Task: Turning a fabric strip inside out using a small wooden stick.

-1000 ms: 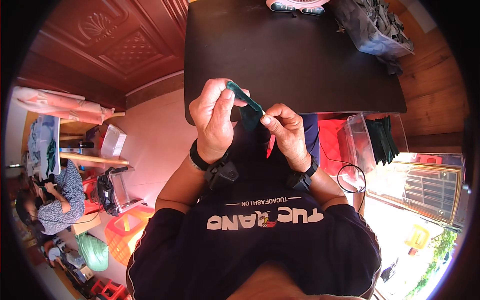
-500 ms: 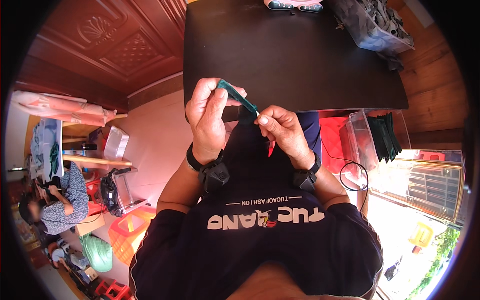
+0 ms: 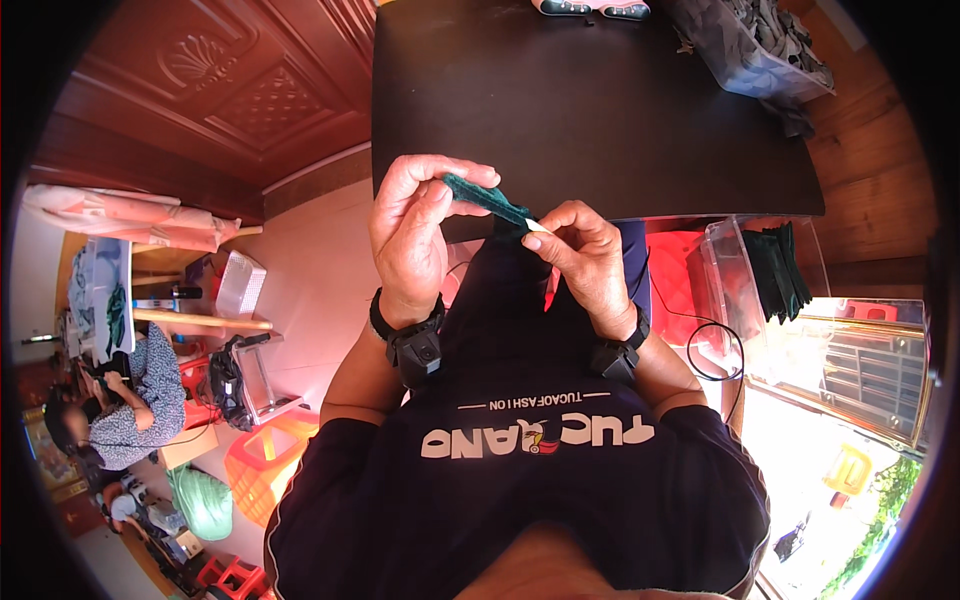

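Note:
Between my hands stretches a narrow strip of dark green velvety fabric [image 3: 487, 197], slanting down to the right. My left hand [image 3: 415, 220] pinches its far left end between thumb and fingers. At the strip's right end, my right hand [image 3: 588, 258] pinches a thin, pale, flat piece [image 3: 538, 226] between thumb and forefinger. This pale piece meets the fabric's end; whether it reaches inside the fabric I cannot tell. Both hands hang in front of the near edge of a dark table [image 3: 590, 120].
Beyond the table's right corner stands a clear plastic bin [image 3: 765, 70] full of grey scraps. A transparent box [image 3: 730, 270] with dark green fabric pieces [image 3: 775, 270] is at the right. Far left, another person [image 3: 130, 400] sits near orange stools [image 3: 270, 460].
My right hand has shifted slightly right, and more of the pale piece shows at the fabric's end. The strip now lies at a flatter slant. My left hand keeps its grip.

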Motion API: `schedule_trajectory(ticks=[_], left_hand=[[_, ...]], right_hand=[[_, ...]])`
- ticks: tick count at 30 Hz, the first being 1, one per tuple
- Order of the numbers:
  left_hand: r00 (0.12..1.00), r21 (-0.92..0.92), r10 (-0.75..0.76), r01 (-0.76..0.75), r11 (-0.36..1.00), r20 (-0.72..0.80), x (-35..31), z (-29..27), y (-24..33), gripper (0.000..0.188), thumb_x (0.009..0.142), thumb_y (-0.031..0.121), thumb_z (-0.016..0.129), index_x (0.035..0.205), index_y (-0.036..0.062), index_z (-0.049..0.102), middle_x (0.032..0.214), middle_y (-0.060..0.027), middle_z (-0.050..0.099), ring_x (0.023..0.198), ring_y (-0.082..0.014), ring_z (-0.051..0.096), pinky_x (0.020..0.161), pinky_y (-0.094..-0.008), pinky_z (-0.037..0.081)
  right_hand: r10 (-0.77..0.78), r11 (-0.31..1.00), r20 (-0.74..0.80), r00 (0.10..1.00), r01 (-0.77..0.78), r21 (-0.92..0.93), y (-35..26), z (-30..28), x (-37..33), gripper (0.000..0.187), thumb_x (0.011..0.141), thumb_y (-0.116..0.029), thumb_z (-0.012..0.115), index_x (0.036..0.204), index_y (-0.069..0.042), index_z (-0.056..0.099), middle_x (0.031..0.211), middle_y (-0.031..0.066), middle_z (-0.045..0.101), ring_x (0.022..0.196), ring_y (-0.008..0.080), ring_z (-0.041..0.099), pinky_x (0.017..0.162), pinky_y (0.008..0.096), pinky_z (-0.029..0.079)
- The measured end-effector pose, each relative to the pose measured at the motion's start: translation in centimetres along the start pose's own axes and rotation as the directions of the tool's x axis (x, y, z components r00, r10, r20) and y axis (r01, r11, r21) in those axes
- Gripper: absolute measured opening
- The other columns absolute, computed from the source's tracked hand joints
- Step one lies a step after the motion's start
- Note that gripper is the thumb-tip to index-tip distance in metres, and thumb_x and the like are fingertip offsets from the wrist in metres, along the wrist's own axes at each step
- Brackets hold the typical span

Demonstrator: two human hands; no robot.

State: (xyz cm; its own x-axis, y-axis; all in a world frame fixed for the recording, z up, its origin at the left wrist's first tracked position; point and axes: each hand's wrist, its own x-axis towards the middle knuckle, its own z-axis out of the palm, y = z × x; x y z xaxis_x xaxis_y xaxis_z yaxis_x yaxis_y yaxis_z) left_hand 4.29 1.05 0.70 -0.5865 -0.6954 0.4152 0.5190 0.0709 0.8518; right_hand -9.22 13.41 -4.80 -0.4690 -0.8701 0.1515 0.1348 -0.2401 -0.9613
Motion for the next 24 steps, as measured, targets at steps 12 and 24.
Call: schedule_trajectory(ticks=[12, 24], left_hand=[[0.985, 0.108, 0.172, -0.170, 0.980, -0.018, -0.3, -0.1, -0.9, 0.021, 0.095, 0.012, 0.044, 0.107, -0.0042, 0.053, 0.095, -0.0175, 0.063, 0.090, -0.0235, 0.064, 0.076, -0.0313, 0.055], [0.995, -0.007, 0.059, -0.059, 0.998, 0.077, 0.3, -0.3, -0.4, 0.025, 0.095, 0.014, 0.044, 0.099, -0.0071, 0.056, 0.099, -0.0184, 0.062, 0.090, -0.0226, 0.063, 0.080, -0.0296, 0.050]], right_hand=[[-0.020, 0.999, 0.026, 0.999, 0.021, -0.025, -0.2, 0.1, 0.0, 0.009, 0.081, -0.001, 0.071, 0.082, -0.004, 0.063, 0.075, -0.0034, 0.056, 0.067, 0.0030, 0.048, 0.059, 0.0183, 0.038], [-0.058, 0.996, 0.000, 0.998, 0.057, -0.070, -0.5, -0.1, -0.1, 0.012, 0.080, -0.005, 0.074, 0.079, -0.004, 0.062, 0.073, -0.0033, 0.061, 0.069, 0.0020, 0.053, 0.062, 0.0188, 0.044]])
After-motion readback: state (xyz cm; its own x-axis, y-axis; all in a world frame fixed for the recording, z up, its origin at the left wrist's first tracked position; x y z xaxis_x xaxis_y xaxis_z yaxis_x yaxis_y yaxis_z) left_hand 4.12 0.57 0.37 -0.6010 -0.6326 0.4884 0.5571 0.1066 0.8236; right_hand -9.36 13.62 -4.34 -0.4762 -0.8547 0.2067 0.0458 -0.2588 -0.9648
